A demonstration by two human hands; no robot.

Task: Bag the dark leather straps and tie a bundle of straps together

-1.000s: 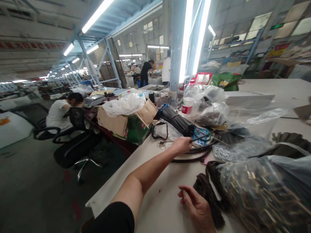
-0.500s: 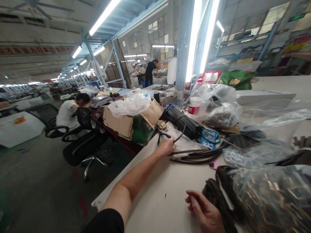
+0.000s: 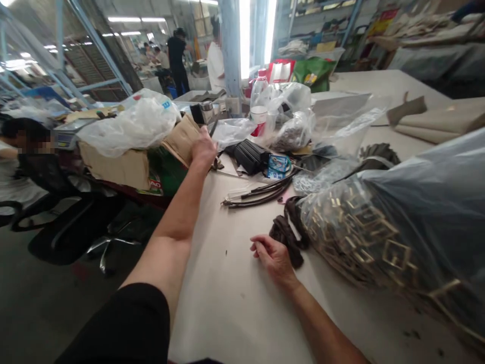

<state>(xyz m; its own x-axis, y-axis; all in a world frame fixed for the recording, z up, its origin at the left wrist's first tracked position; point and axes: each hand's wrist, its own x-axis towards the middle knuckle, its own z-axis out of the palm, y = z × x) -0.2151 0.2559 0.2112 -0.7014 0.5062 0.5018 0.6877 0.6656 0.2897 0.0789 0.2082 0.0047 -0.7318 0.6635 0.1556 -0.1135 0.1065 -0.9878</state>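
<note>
My left hand (image 3: 204,149) is stretched far forward beside a cardboard box flap (image 3: 184,139). Its fingers are closed, and a dark strap (image 3: 214,126) sticks up from them; the rest of that strap is hidden. On the table nearer to me lies a bundle of dark, cord-like handles (image 3: 261,194) with metal bits at one end. My right hand (image 3: 271,255) hovers or rests low over the table, fingers curled together with nothing visible in them. Right beside it is a bunch of dark brown strips (image 3: 286,235).
A large clear bag of gold-coloured buckles (image 3: 371,227) fills the right side. Behind the handles are a black bundle (image 3: 248,156), a blue packet (image 3: 278,167) and a paper cup (image 3: 258,120). A seated person (image 3: 18,167) is at left, near an office chair (image 3: 64,227).
The view has turned to the right. My left hand has risen away from the handles toward the box flap, with the strap in it. My right hand stays by the brown strips.
</note>
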